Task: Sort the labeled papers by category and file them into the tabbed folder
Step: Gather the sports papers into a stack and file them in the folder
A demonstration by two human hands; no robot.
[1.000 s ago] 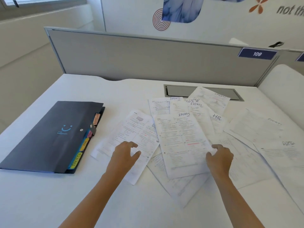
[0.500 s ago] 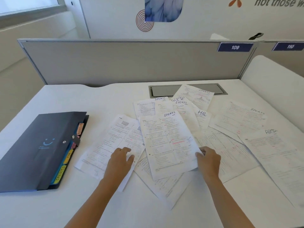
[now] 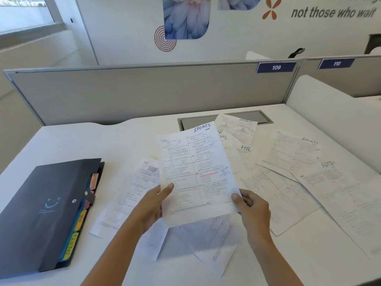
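1. The SPORTS sheet (image 3: 195, 172) is held above the other papers.
2. The left hand (image 3: 151, 205) pinches its lower left edge, thumb on top.
3. The right hand (image 3: 252, 207) pinches its lower right corner.

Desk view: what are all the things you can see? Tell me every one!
SPORTS sheet: one, white, held up above the desk's middle.
loose papers: several, white, overlapping on the desk, middle to right; labels SPORTS, HR, ADMIN show.
folder: one, dark blue, closed, desk's left.
tabs: a few, yellow and pink, poking from the folder's right edge.
desk: one, white.
hatch: one, grey, desk's back.
partition: one, grey, behind the desk.
number plates: two, blue, 109 and 110, atop the partition.
left hand: holds the sheet's lower left edge.
right hand: pinches its lower right corner.
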